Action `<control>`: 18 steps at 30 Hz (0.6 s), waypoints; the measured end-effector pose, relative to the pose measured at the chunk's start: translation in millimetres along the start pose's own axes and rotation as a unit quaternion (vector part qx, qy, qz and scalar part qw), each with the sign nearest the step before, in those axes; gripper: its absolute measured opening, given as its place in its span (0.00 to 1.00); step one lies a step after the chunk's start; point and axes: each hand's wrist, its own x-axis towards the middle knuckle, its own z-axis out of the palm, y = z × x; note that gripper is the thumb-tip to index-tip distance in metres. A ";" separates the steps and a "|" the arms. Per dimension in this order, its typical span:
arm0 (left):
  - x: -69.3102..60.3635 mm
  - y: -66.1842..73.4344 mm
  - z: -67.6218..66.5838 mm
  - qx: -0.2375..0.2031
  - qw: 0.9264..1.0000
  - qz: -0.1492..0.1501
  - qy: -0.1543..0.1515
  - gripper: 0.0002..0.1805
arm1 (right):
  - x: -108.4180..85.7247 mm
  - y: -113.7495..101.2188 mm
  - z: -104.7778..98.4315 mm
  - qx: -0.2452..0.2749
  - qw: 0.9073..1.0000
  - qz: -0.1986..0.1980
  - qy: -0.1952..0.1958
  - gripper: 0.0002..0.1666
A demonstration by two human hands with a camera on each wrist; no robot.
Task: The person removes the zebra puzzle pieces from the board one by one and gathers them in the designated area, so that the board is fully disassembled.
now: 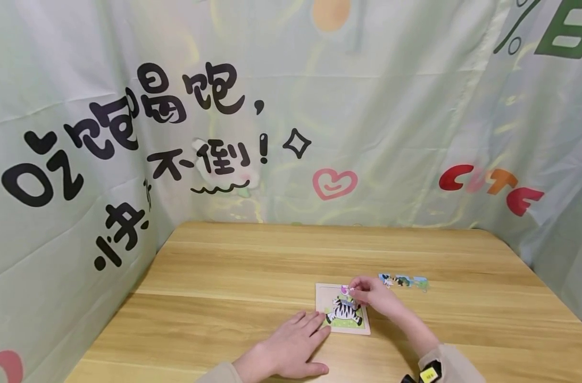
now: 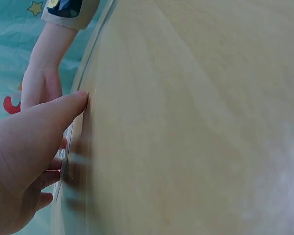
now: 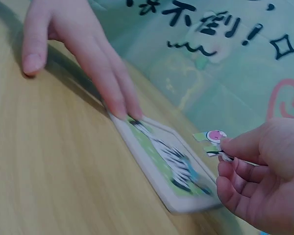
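Observation:
A square puzzle board [image 1: 323, 290] with a pale frame lies on the table, its lower part filled with a zebra's striped body [image 3: 169, 155] on green. My right hand [image 1: 378, 297] pinches a small puzzle piece [image 3: 213, 138] with a pink round spot between thumb and fingers, held just above the board's upper part. My left hand [image 1: 298, 343] lies with fingers extended, its fingertips touching the board's left edge. In the left wrist view the board is mostly hidden behind the left hand [image 2: 27, 152].
Several loose puzzle pieces [image 1: 403, 281] lie on the wooden table [image 1: 224, 266], behind and to the right of the board. A printed cloth [image 1: 391, 133] hangs behind the table and along its sides.

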 end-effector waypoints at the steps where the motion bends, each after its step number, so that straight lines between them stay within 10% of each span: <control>1: 0.0 0.0 0.2 0.001 1.000 0.000 0.001 0.41 | -2.0 1.3 -4.0 0.003 1.000 0.005 0.006 0.11; 18: 0.2 0.6 1.2 -0.005 1.000 -0.005 -0.009 0.42 | -35.4 33.3 -68.1 -0.092 0.989 0.064 0.096 0.11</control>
